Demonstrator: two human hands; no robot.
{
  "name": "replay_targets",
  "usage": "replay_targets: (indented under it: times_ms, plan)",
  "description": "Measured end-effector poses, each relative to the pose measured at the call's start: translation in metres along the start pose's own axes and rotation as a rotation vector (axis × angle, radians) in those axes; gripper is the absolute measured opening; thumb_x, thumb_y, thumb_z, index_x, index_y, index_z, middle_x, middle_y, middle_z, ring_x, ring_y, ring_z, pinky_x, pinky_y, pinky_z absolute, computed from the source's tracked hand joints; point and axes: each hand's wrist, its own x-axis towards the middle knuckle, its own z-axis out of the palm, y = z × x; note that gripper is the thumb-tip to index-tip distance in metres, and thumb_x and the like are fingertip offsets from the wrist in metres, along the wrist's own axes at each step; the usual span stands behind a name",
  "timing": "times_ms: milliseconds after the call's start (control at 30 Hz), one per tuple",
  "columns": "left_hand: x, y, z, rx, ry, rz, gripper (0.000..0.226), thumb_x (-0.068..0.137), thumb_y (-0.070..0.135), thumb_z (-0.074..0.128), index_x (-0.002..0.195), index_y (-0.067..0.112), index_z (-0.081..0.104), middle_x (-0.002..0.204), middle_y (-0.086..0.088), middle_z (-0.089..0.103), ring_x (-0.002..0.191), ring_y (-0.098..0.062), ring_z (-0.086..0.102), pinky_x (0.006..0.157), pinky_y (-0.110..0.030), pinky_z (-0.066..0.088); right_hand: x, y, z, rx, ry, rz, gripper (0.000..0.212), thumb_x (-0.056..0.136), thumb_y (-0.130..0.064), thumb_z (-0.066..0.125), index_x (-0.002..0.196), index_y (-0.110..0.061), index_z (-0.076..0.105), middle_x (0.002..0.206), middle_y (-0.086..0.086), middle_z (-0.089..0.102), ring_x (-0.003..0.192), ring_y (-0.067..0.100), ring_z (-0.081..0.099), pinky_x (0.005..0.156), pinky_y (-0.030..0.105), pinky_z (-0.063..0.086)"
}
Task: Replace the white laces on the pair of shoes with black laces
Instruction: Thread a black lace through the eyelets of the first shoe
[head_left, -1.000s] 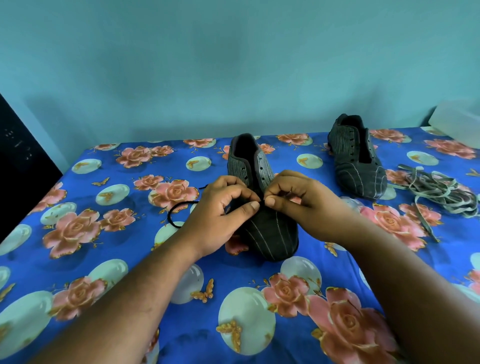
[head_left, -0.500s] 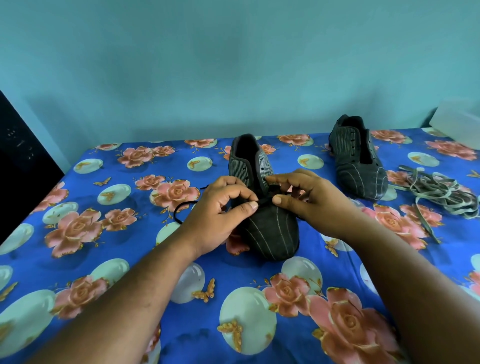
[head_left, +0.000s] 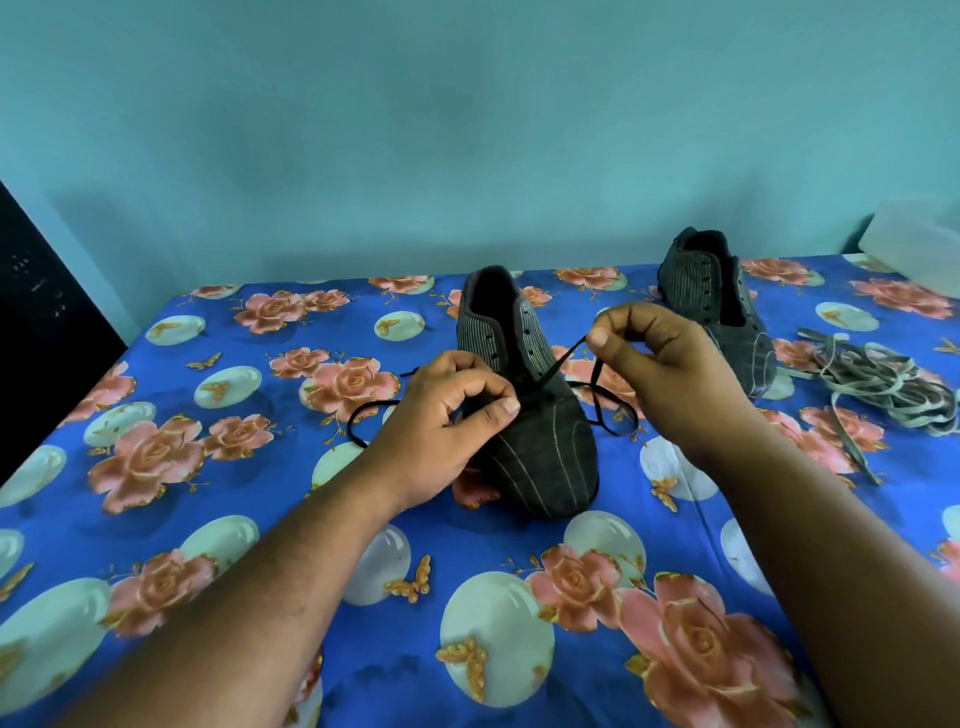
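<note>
Head view: the left hand (head_left: 447, 410) pinches the black lace (head_left: 558, 364) at the lowest eyelets of the near shoe (head_left: 540, 441). The right hand (head_left: 670, 358) pinches the lace's other end, raised taut to the right. That shoe's upper eyelets stand empty. The far shoe (head_left: 719, 306) has no lace. The white laces (head_left: 883, 387) lie heaped on the table (head_left: 260, 519) at right, so removal looks done and relacing barely begun.

Home bedroom: floral bedsheet (head_left: 260, 519), teal wall (head_left: 467, 130).
</note>
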Motion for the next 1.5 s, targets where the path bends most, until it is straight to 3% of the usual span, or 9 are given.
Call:
replay_targets:
  times_ms: [200,367,500,600,767,900,1000,1167,1500]
  plan:
    - [0.001,0.0,0.001,-0.008,0.013,-0.033,0.007,0.09,0.046,0.063,0.09,0.042,0.069,0.114,0.011,0.054,0.117,-0.014,0.053,0.104,-0.039,0.044,0.001,-0.003,0.002,0.024,0.088,-0.082,0.011,0.099,-0.019,0.065,0.087,-0.02,0.065,0.082,-0.006,0.058,0.074,0.015,0.047,0.061,0.015,0.043]
    - [0.001,-0.003,0.001,-0.003,0.013,-0.007,0.014,0.088,0.053,0.063,0.093,0.04,0.069,0.112,0.011,0.055,0.114,-0.013,0.055,0.102,-0.036,0.045,-0.001,-0.004,0.002,0.059,0.023,-0.121,0.017,0.098,-0.031,0.065,0.096,-0.014,0.065,0.1,0.018,0.066,0.083,0.043,0.057,0.077,0.051,0.049]
    - [-0.001,-0.001,-0.006,0.033,0.007,0.03,0.015,0.094,0.034,0.071,0.107,0.027,0.068,0.106,0.01,0.058,0.093,-0.006,0.065,0.08,-0.025,0.05,-0.002,-0.01,0.002,0.163,-0.022,-0.128,0.013,0.097,-0.027,0.062,0.093,-0.015,0.063,0.084,0.005,0.072,0.084,0.017,0.067,0.082,0.032,0.053]
    - [-0.003,-0.001,-0.017,-0.013,-0.078,-0.083,0.015,0.094,0.032,0.07,0.103,0.023,0.061,0.088,0.001,0.064,0.054,-0.023,0.067,0.051,-0.043,0.055,0.001,-0.002,-0.002,0.126,-0.05,-0.058,0.014,0.101,-0.024,0.06,0.092,-0.014,0.061,0.069,0.006,0.06,0.068,0.025,0.055,0.067,0.037,0.048]
    - [-0.003,-0.004,-0.023,0.029,-0.146,-0.1,0.017,0.102,0.025,0.061,0.09,0.013,0.059,0.074,-0.009,0.07,0.054,-0.026,0.069,0.054,-0.04,0.056,0.001,0.005,-0.006,-0.125,-0.244,0.028,0.034,0.092,-0.044,0.061,0.093,-0.01,0.063,0.072,0.014,0.058,0.065,0.018,0.046,0.062,0.03,0.041]
    - [-0.002,-0.01,-0.027,-0.082,-0.099,-0.146,0.02,0.1,0.026,0.06,0.086,0.012,0.059,0.076,-0.024,0.064,0.06,-0.04,0.065,0.055,-0.045,0.054,0.006,0.011,-0.023,-0.2,-0.155,0.055,0.021,0.098,-0.028,0.065,0.086,-0.01,0.064,0.061,-0.008,0.054,0.053,0.005,0.042,0.054,0.013,0.037]
    - [-0.003,-0.011,-0.031,-0.138,-0.078,-0.164,0.018,0.101,0.016,0.059,0.087,0.004,0.06,0.08,-0.031,0.061,0.063,-0.046,0.061,0.053,-0.041,0.055,0.009,0.016,-0.034,-0.316,-0.165,0.053,0.022,0.097,-0.027,0.067,0.079,-0.015,0.064,0.06,-0.005,0.051,0.053,0.009,0.039,0.051,0.015,0.035]
    - [-0.003,-0.004,-0.035,-0.169,-0.074,-0.195,0.018,0.101,0.002,0.054,0.088,-0.01,0.056,0.066,-0.009,0.064,0.054,-0.018,0.061,0.051,-0.025,0.05,0.009,0.011,-0.042,-0.33,-0.158,0.027,0.02,0.097,-0.025,0.067,0.079,-0.016,0.065,0.058,-0.007,0.052,0.052,0.01,0.038,0.051,0.022,0.033]
    - [0.001,0.043,-0.07,-0.203,-0.028,-0.317,0.012,0.096,0.028,0.069,0.089,0.018,0.067,0.06,-0.001,0.039,0.054,-0.021,0.029,0.055,-0.028,0.021,0.01,-0.042,-0.039,0.036,-0.332,0.064,0.01,0.097,-0.009,0.066,0.106,-0.011,0.065,0.065,0.01,0.053,0.053,0.022,0.046,0.05,0.029,0.045]
